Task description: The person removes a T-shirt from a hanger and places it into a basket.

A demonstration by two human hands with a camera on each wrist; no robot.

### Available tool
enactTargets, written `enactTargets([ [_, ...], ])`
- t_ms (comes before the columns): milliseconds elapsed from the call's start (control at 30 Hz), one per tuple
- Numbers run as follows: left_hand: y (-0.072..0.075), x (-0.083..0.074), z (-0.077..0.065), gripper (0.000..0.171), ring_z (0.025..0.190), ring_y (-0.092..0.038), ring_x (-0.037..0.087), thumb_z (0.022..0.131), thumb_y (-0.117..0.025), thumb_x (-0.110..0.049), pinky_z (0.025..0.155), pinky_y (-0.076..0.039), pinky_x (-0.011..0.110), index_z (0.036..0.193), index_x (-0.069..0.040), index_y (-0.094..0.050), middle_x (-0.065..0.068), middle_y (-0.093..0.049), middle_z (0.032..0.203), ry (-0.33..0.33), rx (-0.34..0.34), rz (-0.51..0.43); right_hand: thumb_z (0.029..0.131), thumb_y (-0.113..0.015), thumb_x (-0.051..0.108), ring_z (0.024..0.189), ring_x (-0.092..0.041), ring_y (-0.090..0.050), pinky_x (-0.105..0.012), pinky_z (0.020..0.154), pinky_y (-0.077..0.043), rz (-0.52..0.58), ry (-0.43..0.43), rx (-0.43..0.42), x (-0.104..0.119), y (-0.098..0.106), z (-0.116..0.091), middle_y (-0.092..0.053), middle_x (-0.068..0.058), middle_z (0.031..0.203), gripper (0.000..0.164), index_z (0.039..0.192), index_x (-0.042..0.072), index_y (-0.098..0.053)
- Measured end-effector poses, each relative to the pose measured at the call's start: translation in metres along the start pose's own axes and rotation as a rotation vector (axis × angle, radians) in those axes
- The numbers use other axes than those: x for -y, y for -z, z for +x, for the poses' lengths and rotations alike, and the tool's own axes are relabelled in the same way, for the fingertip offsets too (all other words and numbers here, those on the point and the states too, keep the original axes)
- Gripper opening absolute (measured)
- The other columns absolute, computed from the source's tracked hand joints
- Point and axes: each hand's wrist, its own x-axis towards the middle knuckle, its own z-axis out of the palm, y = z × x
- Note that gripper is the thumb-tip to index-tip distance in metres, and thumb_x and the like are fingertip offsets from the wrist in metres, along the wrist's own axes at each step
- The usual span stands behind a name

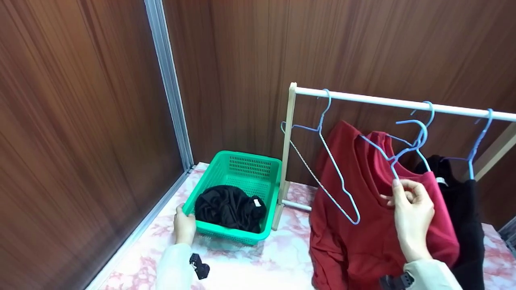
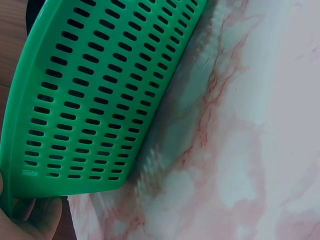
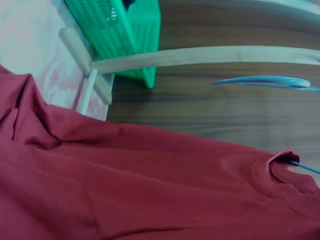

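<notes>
My left hand [image 1: 185,227] grips the near left corner of a green plastic basket [image 1: 266,235], its fingers also showing at the rim in the left wrist view. Inside the basket lies a crumpled black garment [image 1: 225,207] with a white label. With thumb and fingers, my right hand [image 1: 415,213] pinches one arm of a blue hanger [image 1: 411,150]. That hanger's hook stands free, in front of the rail, and its other arm reaches into the neck of a dark red long-sleeved top [image 1: 342,189]. The right hand is out of sight in the right wrist view.
A clothes rack with a white rail [image 1: 371,98] and a pale wooden post [image 1: 288,141] stands beside the basket. On it hang a bare blue hanger [image 1: 340,177], a brighter red top [image 1: 439,225] and a black garment [image 1: 469,233]. Wood-patterned panels [image 1: 242,60] rise behind.
</notes>
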Motion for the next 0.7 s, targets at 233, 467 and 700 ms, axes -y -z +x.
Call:
enactTargets([
  [233, 0.001, 0.0, 0.001, 0.051, 0.122, -0.044, 0.048, 0.092, -0.037, 0.001, 0.104, -0.035, 0.054, 0.142, 0.007, -0.027, 0.038, -0.044, 0.129, 0.001, 0.002, -0.007, 0.091, -0.061, 0.019, 0.054, 0.006, -0.063, -0.006, 0.062, -0.045, 0.054, 0.025, 0.013, -0.009, -0.002, -0.005, -0.053, 0.014, 0.048, 0.029, 0.117, 0.008, -0.067],
  [467, 0.0, 0.0, -0.001, 0.05, 0.121, -0.044, 0.049, 0.092, -0.037, 0.0, 0.103, -0.035, 0.054, 0.14, 0.006, -0.028, 0.038, -0.044, 0.128, 0.002, -0.004, 0.004, 0.091, -0.061, 0.013, 0.055, 0.004, -0.064, -0.007, 0.068, -0.048, 0.193, 0.064, -0.01, -0.017, -0.004, -0.012, -0.064, 0.014, 0.058, 0.024, 0.111, 0.004, -0.069],
  [700, 0.0, 0.0, -0.001, 0.05, 0.123, -0.043, 0.048, 0.093, -0.037, 0.001, 0.105, -0.034, 0.054, 0.141, 0.006, -0.027, 0.038, -0.043, 0.13, 0.004, 0.002, -0.002, 0.092, -0.057, 0.007, 0.055, 0.002, -0.065, -0.008, 0.064, -0.05, 0.22, 0.076, -0.008, -0.024, -0.005, -0.015, -0.062, 0.011, 0.068, 0.015, 0.099, 0.011, -0.07],
])
